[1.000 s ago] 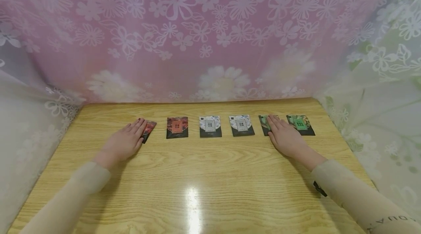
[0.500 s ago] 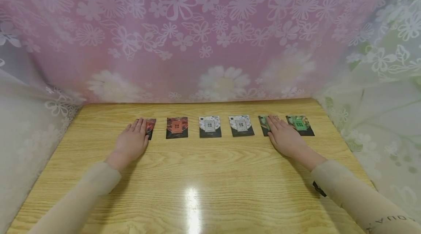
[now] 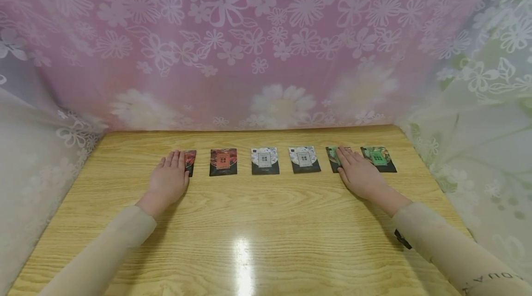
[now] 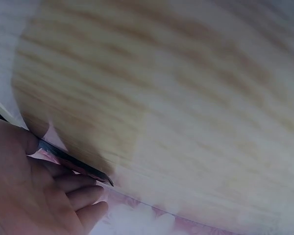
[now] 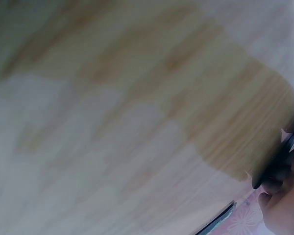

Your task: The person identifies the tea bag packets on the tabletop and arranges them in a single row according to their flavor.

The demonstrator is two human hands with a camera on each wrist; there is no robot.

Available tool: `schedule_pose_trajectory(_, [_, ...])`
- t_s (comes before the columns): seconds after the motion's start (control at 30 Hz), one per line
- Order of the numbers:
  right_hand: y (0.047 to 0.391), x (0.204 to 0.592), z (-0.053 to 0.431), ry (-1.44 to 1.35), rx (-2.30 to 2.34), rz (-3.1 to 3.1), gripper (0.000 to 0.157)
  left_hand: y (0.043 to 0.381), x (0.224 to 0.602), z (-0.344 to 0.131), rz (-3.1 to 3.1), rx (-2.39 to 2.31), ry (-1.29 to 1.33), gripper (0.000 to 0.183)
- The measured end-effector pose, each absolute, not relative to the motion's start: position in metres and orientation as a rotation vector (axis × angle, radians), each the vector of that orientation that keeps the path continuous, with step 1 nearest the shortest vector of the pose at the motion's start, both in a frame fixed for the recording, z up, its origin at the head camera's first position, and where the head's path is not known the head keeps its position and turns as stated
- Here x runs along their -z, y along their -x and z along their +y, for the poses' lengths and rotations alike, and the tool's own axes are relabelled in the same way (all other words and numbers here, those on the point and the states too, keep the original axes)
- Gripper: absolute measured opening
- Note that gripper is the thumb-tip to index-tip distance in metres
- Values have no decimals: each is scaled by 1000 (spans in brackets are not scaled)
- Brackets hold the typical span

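My left hand [image 3: 168, 178] lies with straight fingers over a red-and-black sachet [image 3: 190, 160] at the left end of a row, covering most of it. From the left wrist, the same sachet [image 4: 76, 164] appears edge-on beneath the fingers. On the right, my right hand [image 3: 361, 176] rests its extended fingers on a green-and-black sachet [image 3: 332, 162], whose left part shows. Another green sachet [image 3: 380, 160] lies beside that hand. Between the hands are a red sachet [image 3: 223, 162], a white-and-black sachet [image 3: 265, 161] and a second white sachet [image 3: 305, 159], all flat and face up.
The wooden table [image 3: 266, 213] runs back to a pink flowered curtain [image 3: 282, 56]. Pale floral cloth [image 3: 490, 148] hangs along the right side, with more on the left. A bright reflection falls on the near tabletop.
My left hand has moved slightly right, and the tilted red sachet beneath it has turned straighter, in line with the row. The right hand and the other sachets stay practically as they were.
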State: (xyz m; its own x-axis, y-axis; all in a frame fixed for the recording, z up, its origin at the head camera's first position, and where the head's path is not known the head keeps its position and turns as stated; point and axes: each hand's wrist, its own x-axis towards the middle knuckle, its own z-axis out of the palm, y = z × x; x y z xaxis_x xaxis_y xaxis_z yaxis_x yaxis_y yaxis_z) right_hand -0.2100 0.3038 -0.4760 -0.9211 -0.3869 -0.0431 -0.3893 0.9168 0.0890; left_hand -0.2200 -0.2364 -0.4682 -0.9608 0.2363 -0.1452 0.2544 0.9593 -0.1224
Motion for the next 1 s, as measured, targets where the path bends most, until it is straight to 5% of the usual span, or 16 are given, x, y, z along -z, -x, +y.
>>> schedule_pose_trajectory(1.0, [212,476,306,614,-105,3084,64,216,468,-244,3051,107,-405,66])
